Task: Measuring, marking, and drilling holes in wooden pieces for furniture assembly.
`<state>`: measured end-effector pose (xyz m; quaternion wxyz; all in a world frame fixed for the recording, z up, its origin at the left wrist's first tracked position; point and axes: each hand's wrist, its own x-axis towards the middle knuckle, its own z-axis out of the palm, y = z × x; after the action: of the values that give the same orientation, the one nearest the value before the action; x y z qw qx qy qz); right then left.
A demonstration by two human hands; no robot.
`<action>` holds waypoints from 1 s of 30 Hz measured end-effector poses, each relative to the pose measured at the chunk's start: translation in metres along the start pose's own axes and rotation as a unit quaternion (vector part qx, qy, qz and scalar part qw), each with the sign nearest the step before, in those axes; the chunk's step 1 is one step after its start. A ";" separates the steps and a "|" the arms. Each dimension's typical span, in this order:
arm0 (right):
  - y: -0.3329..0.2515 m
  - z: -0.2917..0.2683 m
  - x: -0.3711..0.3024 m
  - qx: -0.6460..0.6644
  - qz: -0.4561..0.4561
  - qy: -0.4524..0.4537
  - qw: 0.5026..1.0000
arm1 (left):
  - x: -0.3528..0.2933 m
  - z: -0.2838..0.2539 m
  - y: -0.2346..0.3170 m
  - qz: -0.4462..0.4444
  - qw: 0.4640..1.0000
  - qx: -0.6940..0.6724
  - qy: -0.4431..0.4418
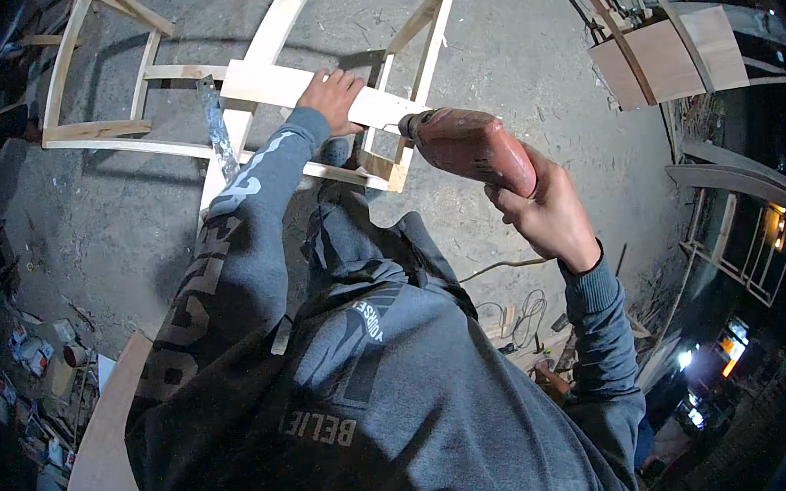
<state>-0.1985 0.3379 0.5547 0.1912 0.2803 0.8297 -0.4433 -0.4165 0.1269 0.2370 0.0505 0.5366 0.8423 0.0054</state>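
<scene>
My right hand grips a worn red power drill by its rear, with the finger on the trigger hidden. The drill's dark nose points left and meets the right end of a pale flat wooden board. My left hand is closed over the middle of that board, its fingers wrapped across the top face. The board lies over a pale wooden frame of curved and straight bars. Whether a bit enters the wood cannot be made out.
A blue-grey flat strip leans by the frame, left of my left hand. Another part of the framework extends left. Wooden panels stand at right. A cable lies on the floor; clutter lines the left.
</scene>
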 end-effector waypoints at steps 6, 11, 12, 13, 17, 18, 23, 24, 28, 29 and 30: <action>-0.001 -0.006 0.007 -0.031 -0.003 -0.001 1.000 | 0.000 0.000 0.000 -0.001 1.000 -0.004 0.006; -0.005 -0.011 0.020 -0.078 -0.015 -0.020 0.997 | 0.002 -0.005 0.001 -0.012 0.999 -0.010 -0.046; -0.008 -0.011 0.020 -0.076 -0.015 -0.020 0.997 | 0.000 -0.004 0.002 -0.007 1.000 -0.004 -0.023; -0.011 -0.011 0.019 -0.097 -0.023 -0.018 0.995 | -0.002 -0.002 0.002 -0.003 1.000 0.002 -0.001; -0.006 -0.005 0.018 -0.142 -0.056 -0.004 0.988 | 0.004 -0.007 -0.001 -0.003 1.000 -0.019 -0.019; -0.007 -0.004 0.017 -0.138 -0.047 -0.014 0.989 | 0.003 -0.006 -0.001 -0.004 1.000 -0.018 -0.022; -0.008 -0.007 0.021 -0.136 -0.054 -0.009 0.989 | 0.003 -0.005 -0.003 -0.003 1.000 0.004 -0.019; -0.006 -0.010 0.022 -0.133 -0.043 -0.015 0.990 | 0.003 -0.007 0.000 -0.003 0.999 -0.013 -0.030; 0.005 -0.009 0.023 -0.128 -0.030 -0.018 0.991 | 0.002 -0.011 0.001 0.002 0.999 -0.022 -0.048; 0.006 -0.008 0.023 -0.130 -0.027 -0.017 0.991 | 0.003 -0.010 -0.001 0.004 0.999 -0.018 -0.049; 0.005 -0.007 0.022 -0.124 -0.023 -0.030 0.992 | 0.004 -0.012 -0.001 0.005 0.998 -0.020 -0.051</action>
<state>-0.2127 0.3531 0.5428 0.2387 0.2217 0.8786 -0.3491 -0.4196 0.1305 0.2482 0.1040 0.5393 0.8357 -0.0051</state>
